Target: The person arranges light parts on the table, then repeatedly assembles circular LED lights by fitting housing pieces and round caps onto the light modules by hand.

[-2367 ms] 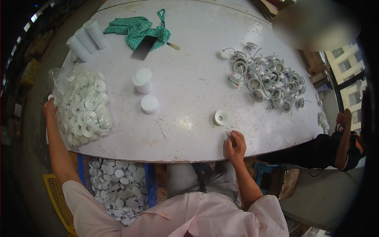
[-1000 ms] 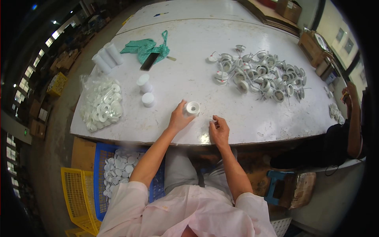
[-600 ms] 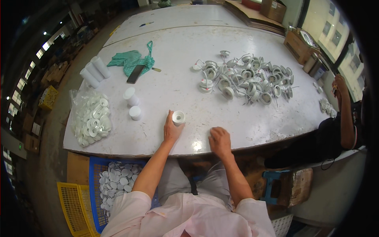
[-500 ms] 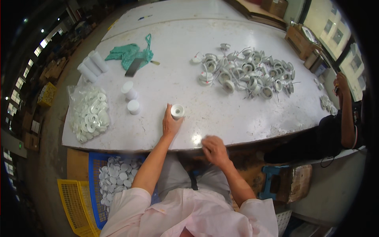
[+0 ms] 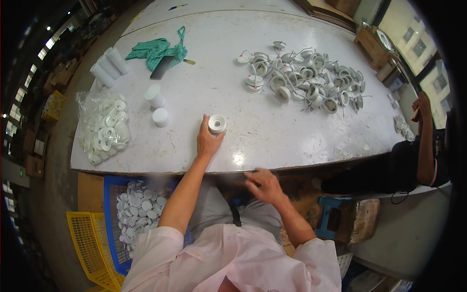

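My left hand is wrapped round a white round cup-shaped part, which stands on the table with its hollow, ringed end up. Just off the table's front edge, above my lap, my right hand has its fingers apart and nothing visible in them. Left of the held part are two white capped cylinders. A clear plastic bag full of white ring-shaped parts lies farther left. On the right side of the table spreads a heap of white round fittings with wires.
White tubes, a green cloth and a dark flat object lie at the back left of the table. Below its front edge stand a blue crate of white discs and a yellow basket. Another person sits at the right.
My right hand has gone from curled to fingers spread, staying by the table edge. My left hand keeps its hold on the cup-shaped part. The whole view has shifted slightly.
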Demonstrator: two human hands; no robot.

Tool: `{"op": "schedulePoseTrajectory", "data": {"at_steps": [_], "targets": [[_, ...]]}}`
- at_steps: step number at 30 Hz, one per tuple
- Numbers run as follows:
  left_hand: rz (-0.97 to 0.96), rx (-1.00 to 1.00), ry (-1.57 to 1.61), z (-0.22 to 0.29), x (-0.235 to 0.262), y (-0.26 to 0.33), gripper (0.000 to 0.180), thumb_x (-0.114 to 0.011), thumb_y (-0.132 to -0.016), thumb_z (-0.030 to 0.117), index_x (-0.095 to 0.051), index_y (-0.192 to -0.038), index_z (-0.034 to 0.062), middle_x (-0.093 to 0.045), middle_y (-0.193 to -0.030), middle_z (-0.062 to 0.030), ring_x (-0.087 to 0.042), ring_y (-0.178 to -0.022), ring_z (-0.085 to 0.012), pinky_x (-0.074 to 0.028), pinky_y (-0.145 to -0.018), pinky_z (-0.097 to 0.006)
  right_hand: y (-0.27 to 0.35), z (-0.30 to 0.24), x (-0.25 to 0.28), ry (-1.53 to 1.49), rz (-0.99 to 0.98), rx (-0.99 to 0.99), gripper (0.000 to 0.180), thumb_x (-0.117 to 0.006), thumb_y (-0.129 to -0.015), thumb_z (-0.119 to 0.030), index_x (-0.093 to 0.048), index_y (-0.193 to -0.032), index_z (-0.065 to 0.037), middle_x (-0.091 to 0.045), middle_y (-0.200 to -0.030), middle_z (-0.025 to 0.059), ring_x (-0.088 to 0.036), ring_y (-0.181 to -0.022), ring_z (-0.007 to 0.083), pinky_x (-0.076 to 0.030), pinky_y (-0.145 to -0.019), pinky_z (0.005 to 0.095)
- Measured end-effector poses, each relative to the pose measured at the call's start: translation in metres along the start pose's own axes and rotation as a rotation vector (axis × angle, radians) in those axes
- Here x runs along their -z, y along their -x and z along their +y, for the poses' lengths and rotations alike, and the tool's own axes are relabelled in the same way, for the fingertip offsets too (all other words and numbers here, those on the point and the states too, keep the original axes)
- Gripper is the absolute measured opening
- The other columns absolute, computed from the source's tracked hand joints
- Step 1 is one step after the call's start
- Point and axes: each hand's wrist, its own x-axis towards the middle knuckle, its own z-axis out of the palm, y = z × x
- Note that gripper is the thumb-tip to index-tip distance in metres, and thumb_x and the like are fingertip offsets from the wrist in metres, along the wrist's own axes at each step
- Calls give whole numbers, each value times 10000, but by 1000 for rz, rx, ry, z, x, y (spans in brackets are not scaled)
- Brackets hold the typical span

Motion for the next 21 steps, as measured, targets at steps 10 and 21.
{"op": "schedulePoseTrajectory", "data": {"at_steps": [10,21], "targets": [[8,13,111,1,3,-2,889,-767,-701,113,-261,-1416,-41,-453,-1345,-262,-479,-1232,-368,-429,-1003,-391,-51,81,47,241,561,-11,365,-704,-748,-66,-630,-1104,-35,-641,-1043,144,-625,-903,327,-513,-805,372],[108,-34,130,-23,-6,7,829,-737,-716,96,-299,-1404,-53,-502,-1297,-252,-571,-1133,-336,-478,-940,-368,-106,267,103,-196,1014,-781,542,-701,-731,-263,-585,-1165,40,-552,-1177,221,-546,-1067,350,-442,-926,394]]}}
